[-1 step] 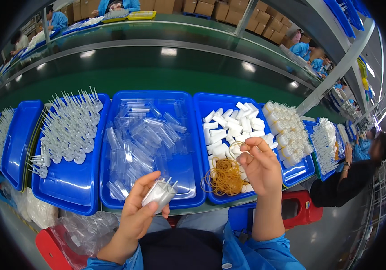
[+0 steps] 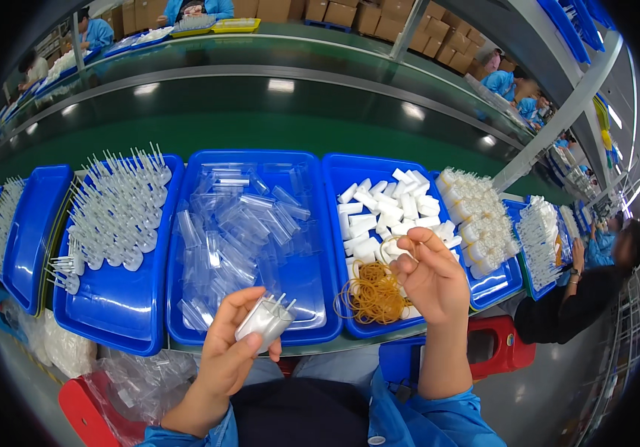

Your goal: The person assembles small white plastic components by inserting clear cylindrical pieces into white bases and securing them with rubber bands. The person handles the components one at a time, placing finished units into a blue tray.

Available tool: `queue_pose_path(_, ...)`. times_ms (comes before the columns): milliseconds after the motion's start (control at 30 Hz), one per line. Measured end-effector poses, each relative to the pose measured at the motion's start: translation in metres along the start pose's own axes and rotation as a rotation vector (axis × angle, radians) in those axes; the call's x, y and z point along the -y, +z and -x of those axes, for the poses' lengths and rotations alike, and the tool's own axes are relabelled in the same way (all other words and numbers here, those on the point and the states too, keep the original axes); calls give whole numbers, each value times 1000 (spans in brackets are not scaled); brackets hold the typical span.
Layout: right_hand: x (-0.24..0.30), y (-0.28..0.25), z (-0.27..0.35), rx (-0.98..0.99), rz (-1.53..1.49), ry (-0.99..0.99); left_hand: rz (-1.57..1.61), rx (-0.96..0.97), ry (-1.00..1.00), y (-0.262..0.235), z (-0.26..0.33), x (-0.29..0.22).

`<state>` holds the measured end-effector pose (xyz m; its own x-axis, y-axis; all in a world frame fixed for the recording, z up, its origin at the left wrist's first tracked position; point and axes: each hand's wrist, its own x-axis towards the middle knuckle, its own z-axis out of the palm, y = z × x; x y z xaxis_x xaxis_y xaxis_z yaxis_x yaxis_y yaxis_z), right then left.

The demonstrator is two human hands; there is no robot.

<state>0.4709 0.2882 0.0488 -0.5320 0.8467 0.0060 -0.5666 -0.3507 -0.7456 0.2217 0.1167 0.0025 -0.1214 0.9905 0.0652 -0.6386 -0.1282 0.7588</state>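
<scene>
My left hand is closed around a white plastic part in a clear sleeve, with thin prongs sticking up from its top. It is over the near edge of the blue tray of loose clear plastic sleeves. My right hand pinches a rubber band, which hangs as a loop from the fingertips. Just below that loop is a pile of tan rubber bands. Behind the pile, white blocks fill much of the same blue tray.
Left of the sleeves, a blue tray carries rows of white pronged parts. Another blue tray at right holds clustered whitish parts. A green conveyor runs behind. Red stools stand below; a person works at far right.
The rubber band loop at my right fingertips has shifted slightly. My left hand and the part in it look the same.
</scene>
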Motion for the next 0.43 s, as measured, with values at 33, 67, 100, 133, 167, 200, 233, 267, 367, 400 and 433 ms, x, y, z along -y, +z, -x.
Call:
queue_pose_path(33, -2, -1, -1, 55, -117, 41, -9, -23, -7, 0, 1, 0)
queue_pose_path(67, -5, 2, -2, 45, -148, 35, -17, -45, -14, 0, 2, 0)
queue_pose_path(100, -9, 8, -2, 32, -178, 28, -24, -66, -22, -1, 3, 0)
queue_pose_path(133, -13, 12, -2, 20, -209, 21, -26, -65, -26, 0, 2, 0)
queue_pose_path(167, -17, 12, -2, 79, -203, 22, -28, -63, -29, 1, 1, -1)
queue_pose_path(200, -23, 10, -2, 137, -197, 22, -30, -62, -32, 3, 0, -1)
queue_pose_path(233, -29, 10, -2, 199, -194, 27, -36, -51, -31, 2, 0, -2)
queue_pose_path(267, -32, 14, -1, 161, -50, 30, -43, -40, -30, 1, -1, -2)
queue_pose_path(367, -40, 36, 5, 55, 488, 13, -95, -47, -18, -2, 1, -5)
queue_pose_path(400, -42, 40, 5, 142, 768, -86, -114, -52, -18, -1, 3, -6)
queue_pose_path(433, -43, 41, 5, 149, 767, -80, -113, -61, -15, -1, 5, -7)
